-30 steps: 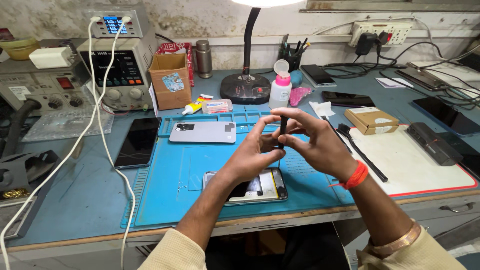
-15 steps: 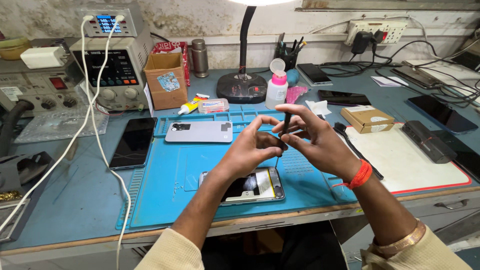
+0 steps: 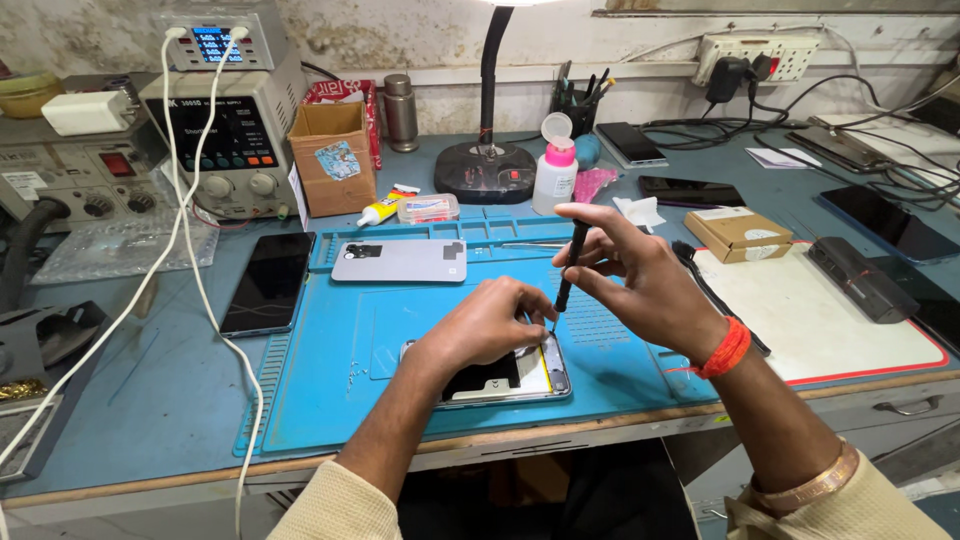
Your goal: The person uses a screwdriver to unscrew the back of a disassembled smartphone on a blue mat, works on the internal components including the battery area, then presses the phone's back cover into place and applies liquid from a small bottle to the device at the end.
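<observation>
An opened phone lies on the blue work mat near the table's front edge. My left hand rests on the phone's top, fingers curled over it. My right hand holds a thin black screwdriver upright, its tip touching the phone's upper right corner. A grey phone back cover lies face down further back on the mat.
A black phone lies left of the mat beside white cables. Power supply units stand at the back left, next to a cardboard box. A lamp base, a pink-capped bottle, a small carton and more phones sit behind and right.
Both hands have come down from mid-air to the opened phone. The screwdriver tip now touches the phone and my left hand lies on it.
</observation>
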`<state>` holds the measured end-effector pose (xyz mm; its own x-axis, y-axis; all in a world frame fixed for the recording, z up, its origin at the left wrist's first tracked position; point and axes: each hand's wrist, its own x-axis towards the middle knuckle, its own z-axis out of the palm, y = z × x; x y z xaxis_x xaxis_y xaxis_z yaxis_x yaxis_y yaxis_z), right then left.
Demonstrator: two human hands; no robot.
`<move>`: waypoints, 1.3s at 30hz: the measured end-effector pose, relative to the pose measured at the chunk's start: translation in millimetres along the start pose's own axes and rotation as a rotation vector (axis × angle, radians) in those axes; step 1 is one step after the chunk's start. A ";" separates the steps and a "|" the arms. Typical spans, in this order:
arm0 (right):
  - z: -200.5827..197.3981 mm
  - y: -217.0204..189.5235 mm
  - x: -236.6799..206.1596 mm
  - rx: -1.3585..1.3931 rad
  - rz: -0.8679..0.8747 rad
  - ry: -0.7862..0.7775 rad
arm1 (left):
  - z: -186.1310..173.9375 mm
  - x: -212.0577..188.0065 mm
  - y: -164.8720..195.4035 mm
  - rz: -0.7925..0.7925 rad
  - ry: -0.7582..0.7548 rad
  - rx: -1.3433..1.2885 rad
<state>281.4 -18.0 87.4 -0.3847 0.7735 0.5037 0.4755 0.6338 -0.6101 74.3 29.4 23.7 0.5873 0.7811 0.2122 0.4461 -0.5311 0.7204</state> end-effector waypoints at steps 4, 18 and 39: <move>-1.0 -2.7 0.2 0.007 -0.002 -0.010 | -1.4 -2.2 6.5 -0.032 -0.039 0.034; -5.0 -2.8 -2.3 0.043 -0.026 0.053 | -2.6 -8.0 15.2 0.013 -0.002 0.123; 18.3 1.0 -10.2 -0.119 -0.092 0.159 | -88.5 -131.1 -18.4 -0.277 0.317 0.304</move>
<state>271.4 -25.1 70.4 -0.3059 0.6961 0.6495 0.5380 0.6892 -0.4853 -70.7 -34.2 41.0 0.2069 0.9422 0.2636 0.7595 -0.3245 0.5638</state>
